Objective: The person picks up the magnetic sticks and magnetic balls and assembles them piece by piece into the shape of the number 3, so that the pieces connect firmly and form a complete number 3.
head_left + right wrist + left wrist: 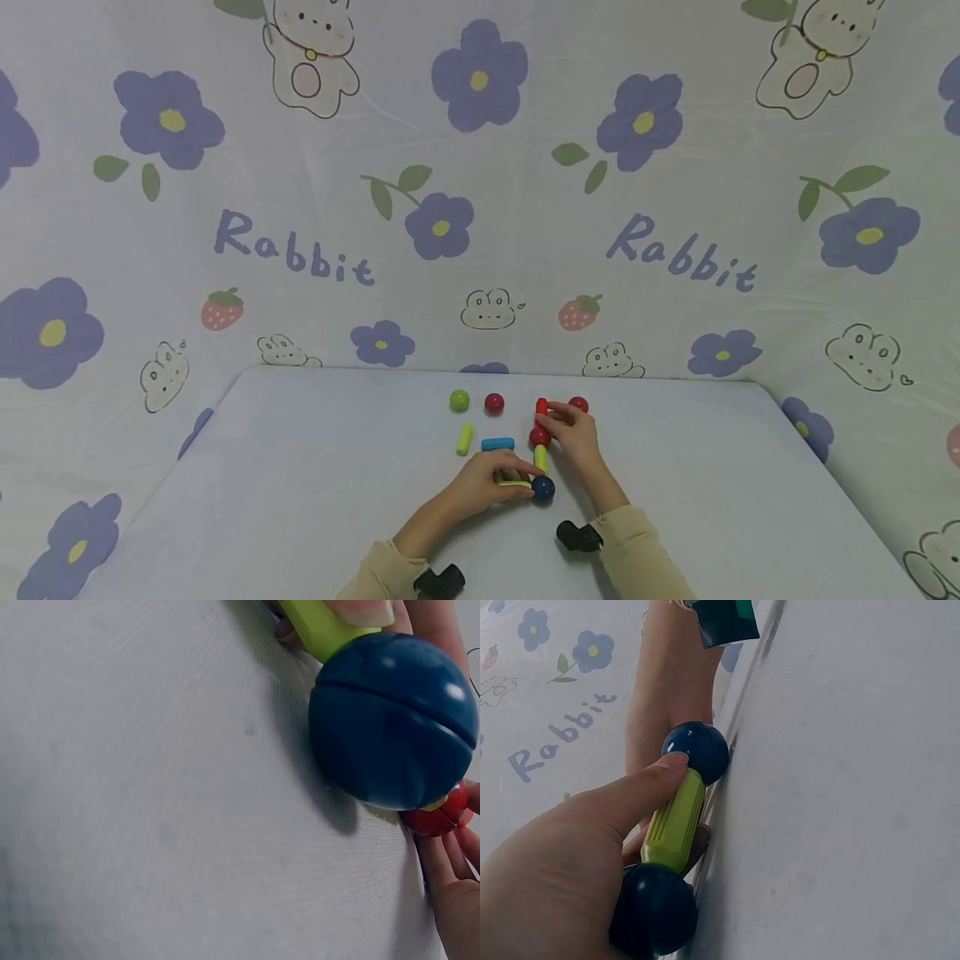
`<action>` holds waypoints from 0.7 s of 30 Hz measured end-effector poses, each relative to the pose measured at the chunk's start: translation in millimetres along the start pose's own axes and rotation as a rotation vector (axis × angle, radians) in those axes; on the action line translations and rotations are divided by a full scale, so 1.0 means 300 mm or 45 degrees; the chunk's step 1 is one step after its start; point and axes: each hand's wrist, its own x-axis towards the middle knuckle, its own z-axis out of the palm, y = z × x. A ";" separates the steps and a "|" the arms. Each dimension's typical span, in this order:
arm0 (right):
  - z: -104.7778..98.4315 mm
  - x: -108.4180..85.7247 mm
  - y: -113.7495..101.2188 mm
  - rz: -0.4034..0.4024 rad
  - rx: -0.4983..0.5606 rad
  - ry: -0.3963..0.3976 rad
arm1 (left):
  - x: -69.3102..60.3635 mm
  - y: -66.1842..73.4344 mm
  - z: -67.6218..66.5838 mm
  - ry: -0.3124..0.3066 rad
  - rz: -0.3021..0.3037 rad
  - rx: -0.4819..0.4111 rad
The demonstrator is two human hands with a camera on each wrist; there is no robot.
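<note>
In the head view my left hand (483, 483) grips a yellow-green ribbed rod (675, 821) that has a dark blue ball (697, 752) at its far end. Another dark blue ball (656, 911) is at its near end, hidden by the hand in the head view. A second yellow-green rod (541, 458) runs from the far blue ball to a red ball (539, 437). At that red ball, my right hand (577, 435) pinches a short red rod (542, 407) standing in line with it. Fingers partly cover the joint there.
Behind the hands lie a green ball (459, 401), a red ball (494, 404) and another red ball (578, 404) beside the right hand. A loose yellow-green rod (465, 439) and a blue rod (498, 444) lie beyond the left hand on the white table (300, 467).
</note>
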 end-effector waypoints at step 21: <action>0.007 -0.002 0.013 -0.171 -0.115 0.041 | 0.005 -0.009 0.002 0.001 0.021 -0.012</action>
